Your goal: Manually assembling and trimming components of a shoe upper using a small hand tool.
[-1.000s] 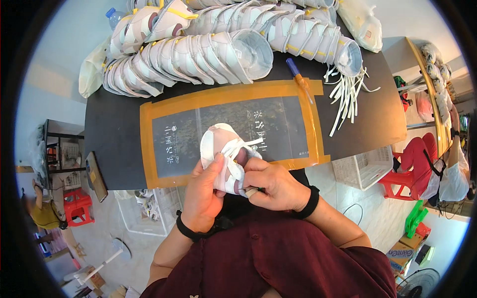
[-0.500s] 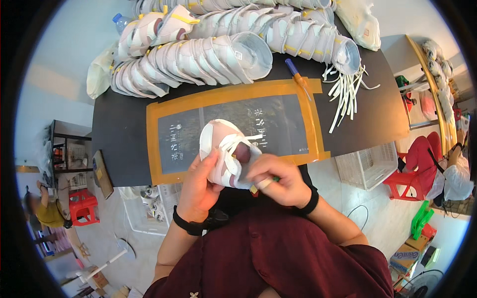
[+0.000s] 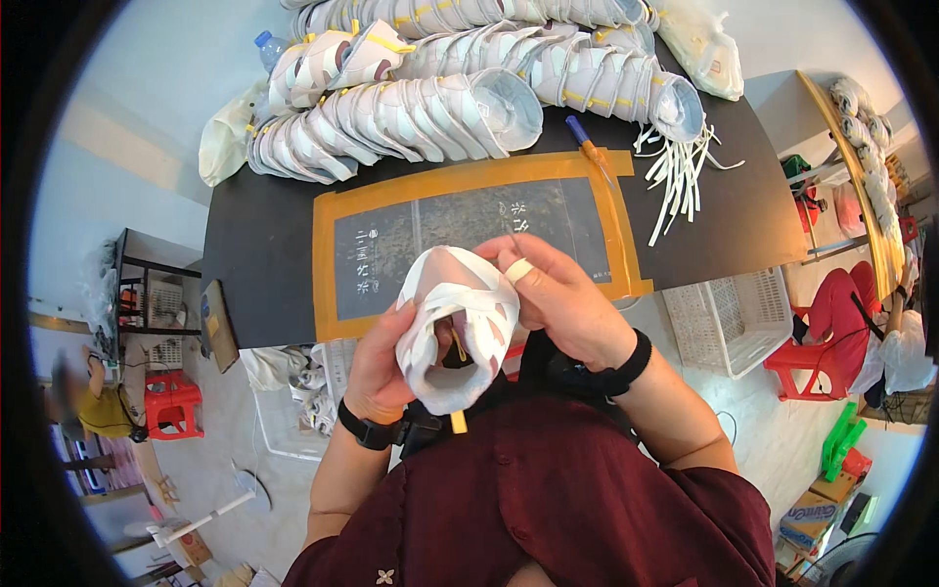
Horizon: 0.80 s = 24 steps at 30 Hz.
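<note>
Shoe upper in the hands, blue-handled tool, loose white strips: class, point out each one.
Shoe upper (image 3: 460,328), head view, on its white strapped side.
Blue-handled tool (image 3: 587,147), head view, mid-handle.
Loose white strips (image 3: 677,176), head view, middle of the bundle.

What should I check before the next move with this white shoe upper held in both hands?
1. Left hand grips the white shoe upper from its left side: ok.
2. Right hand rests on the upper's right side, a white band on one finger: ok.
3. Upper held above the table's near edge, opening toward the camera: ok.
4. Orange-framed cutting mat bare in front: ok.
5. Loose white strips lie at the right of the black table: ok.
6. What the right fingertips pinch: cannot tell.
</note>
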Available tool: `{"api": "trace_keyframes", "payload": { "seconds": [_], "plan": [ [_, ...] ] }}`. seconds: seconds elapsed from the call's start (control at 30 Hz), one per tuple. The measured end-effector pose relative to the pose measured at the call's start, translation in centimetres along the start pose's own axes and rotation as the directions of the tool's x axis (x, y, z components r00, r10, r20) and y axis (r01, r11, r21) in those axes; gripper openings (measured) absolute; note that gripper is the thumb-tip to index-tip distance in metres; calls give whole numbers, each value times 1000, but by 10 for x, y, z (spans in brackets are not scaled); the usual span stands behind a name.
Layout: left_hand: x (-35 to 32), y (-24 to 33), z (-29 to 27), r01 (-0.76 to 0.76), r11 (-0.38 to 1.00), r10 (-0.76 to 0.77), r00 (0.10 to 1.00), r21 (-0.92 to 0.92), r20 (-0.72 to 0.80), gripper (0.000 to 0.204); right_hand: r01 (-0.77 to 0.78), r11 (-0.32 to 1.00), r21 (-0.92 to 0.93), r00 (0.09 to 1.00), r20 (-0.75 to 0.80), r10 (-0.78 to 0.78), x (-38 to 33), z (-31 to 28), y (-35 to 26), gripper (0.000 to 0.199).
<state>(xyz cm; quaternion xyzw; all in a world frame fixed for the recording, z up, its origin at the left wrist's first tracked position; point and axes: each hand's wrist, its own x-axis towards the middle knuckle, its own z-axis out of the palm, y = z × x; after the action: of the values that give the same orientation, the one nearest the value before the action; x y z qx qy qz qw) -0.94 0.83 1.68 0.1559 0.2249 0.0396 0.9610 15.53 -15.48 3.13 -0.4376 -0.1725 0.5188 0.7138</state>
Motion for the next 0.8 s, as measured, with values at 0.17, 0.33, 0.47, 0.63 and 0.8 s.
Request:
{"api": "trace_keyframes", "payload": {
  "seconds": [0.17, 0.33, 0.47, 0.63, 0.8],
  "plan": [
    [-6, 10, 13, -132, 938, 98, 988, 320, 120, 47, -69, 989, -129, 992, 100, 82, -5, 2, 0, 29],
    [-3, 25, 2, -295, 909, 169, 907, 295, 385, 48, -31, 990, 139, 987, 162, 8, -10, 0, 9, 20],
    [4, 7, -10, -278, 961, 257, 883, -4, 392, 71, 155, 871, 467, 978, 52, -202, -6, 15, 13, 24],
    [9, -26, 38, -650, 759, 570, 686, 30, 452, 66, 135, 809, 571, 988, -20, -151, -1, 41, 11, 26],
    [18, -42, 46, -824, 144, 764, 444, 547, 468, 53, 201, 892, 405, 980, -100, -175, 3, 62, 9, 27]
  ]
}}
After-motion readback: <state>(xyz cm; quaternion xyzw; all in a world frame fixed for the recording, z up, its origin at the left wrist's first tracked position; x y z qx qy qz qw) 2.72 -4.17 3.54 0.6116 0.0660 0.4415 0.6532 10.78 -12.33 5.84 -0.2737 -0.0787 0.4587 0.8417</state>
